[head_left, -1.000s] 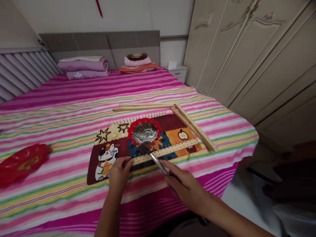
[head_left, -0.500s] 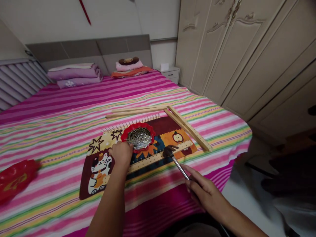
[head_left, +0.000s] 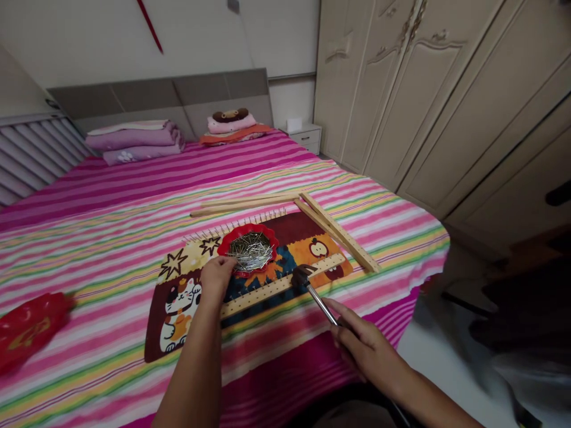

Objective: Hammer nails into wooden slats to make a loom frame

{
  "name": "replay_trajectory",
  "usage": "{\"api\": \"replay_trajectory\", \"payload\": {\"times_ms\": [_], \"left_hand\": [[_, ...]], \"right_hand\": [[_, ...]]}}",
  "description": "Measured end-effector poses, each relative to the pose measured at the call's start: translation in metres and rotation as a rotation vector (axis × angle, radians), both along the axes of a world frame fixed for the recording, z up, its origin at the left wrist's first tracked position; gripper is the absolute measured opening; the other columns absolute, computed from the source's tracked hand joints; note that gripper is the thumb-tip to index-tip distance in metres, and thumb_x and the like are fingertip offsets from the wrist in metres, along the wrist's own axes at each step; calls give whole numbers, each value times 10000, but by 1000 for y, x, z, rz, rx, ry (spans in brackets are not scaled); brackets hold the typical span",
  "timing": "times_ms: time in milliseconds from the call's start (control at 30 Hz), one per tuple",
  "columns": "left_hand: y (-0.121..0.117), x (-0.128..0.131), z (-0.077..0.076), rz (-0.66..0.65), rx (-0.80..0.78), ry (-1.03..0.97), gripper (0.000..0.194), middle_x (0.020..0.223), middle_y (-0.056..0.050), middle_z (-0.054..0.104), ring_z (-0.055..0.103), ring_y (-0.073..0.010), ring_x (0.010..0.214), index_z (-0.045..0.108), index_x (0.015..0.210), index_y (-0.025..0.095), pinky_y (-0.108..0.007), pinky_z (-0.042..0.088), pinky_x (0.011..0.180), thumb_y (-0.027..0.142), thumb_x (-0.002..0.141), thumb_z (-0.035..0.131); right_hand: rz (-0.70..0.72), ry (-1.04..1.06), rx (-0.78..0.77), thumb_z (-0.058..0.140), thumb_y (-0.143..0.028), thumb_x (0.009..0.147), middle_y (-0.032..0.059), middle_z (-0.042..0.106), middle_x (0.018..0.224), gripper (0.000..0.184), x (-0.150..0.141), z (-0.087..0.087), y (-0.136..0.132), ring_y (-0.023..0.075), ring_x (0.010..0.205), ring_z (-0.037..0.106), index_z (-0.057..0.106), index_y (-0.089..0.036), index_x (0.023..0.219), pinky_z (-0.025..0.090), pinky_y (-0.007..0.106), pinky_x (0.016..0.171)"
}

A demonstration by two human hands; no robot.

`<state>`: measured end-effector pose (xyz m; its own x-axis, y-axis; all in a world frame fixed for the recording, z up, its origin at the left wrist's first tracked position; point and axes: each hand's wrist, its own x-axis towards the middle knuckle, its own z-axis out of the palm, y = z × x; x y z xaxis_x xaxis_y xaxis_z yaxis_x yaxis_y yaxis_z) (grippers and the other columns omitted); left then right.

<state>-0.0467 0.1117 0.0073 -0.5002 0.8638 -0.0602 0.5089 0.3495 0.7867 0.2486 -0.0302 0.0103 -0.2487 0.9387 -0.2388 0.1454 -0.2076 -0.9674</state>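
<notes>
My right hand [head_left: 363, 339] is wrapped round a claw hammer [head_left: 320, 304] with a metal shaft. Its dark head is over a pale wooden strip [head_left: 263, 292] with a row of holes and several nails standing along it. At the near left rim of a scalloped red bowl [head_left: 226, 241], my left hand [head_left: 217, 274] has its fingertips pinched together; whatever is in them is too small to make out. Loose nails [head_left: 252, 251] fill the bowl. Beneath lies a patterned mat [head_left: 154, 318] with a cat and an apple printed on it.
Behind the bowl, another strip bristles with upright nails [head_left: 236, 223]. More wooden strips [head_left: 341, 233] lie to the right and at the back. A red tray [head_left: 33, 327] rests on the striped bed [head_left: 111, 303] at far left. Folded bedding [head_left: 134, 139] sits by the headboard; a wardrobe [head_left: 401, 107] stands right.
My left hand has drawn back slightly from the nails to the bowl's rim, its fingers now pinched. The hammer stays over the strip. The view has shifted a little.
</notes>
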Motion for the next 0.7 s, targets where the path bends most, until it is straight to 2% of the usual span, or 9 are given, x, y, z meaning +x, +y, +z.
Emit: {"api": "replay_trajectory", "payload": {"times_ms": [67, 133, 300, 433, 533, 700], "left_hand": [[-10, -6, -2, 15, 195, -277, 232, 690, -29, 676, 606, -197, 735, 666, 629, 185, -320, 448, 727, 404, 554, 665], [-22, -10, 2, 49, 294, -460, 276, 713, -19, 683, 598, -167, 726, 669, 644, 172, -303, 459, 748, 386, 477, 724], [-53, -16, 18, 159, 354, -641, 322, 705, -1, 679, 599, -130, 690, 663, 661, 160, -286, 476, 751, 322, 409, 780], [-77, -27, 16, 220, 348, -610, 295, 682, -10, 677, 614, -139, 659, 641, 665, 159, -268, 478, 652, 330, 456, 757], [-92, -37, 2, 245, 350, -533, 282, 659, -6, 670, 620, -143, 657, 632, 678, 165, -250, 467, 623, 342, 485, 735], [-106, -40, -25, 211, 265, -405, 327, 661, -1, 673, 610, -145, 647, 643, 711, 181, -249, 456, 616, 432, 512, 708]], "right_hand": [[-19, -2, -4, 504, -425, 867, -89, 393, 502, 616, -1, 0, -1, 78, 372, 325, 429, -133, 1404, 230, 201, 356], [-35, 0, -21, 500, -415, 867, -69, 458, 547, 599, -3, 1, -2, 72, 368, 338, 440, -146, 1399, 237, 202, 354], [-18, 7, -30, 504, -402, 849, -55, 486, 586, 616, -8, 0, -6, 69, 362, 348, 436, -130, 1398, 236, 204, 345], [-12, 21, -50, 496, -377, 867, -48, 513, 616, 598, -9, 0, -10, 66, 358, 365, 409, -155, 1415, 229, 199, 339], [-12, 38, -65, 501, -384, 869, -52, 508, 613, 590, -12, 2, -12, 64, 355, 362, 414, -170, 1411, 221, 195, 336], [12, 8, -78, 505, -416, 854, -57, 501, 597, 616, -17, 5, -12, 65, 348, 359, 419, -165, 1410, 212, 192, 332]]}}
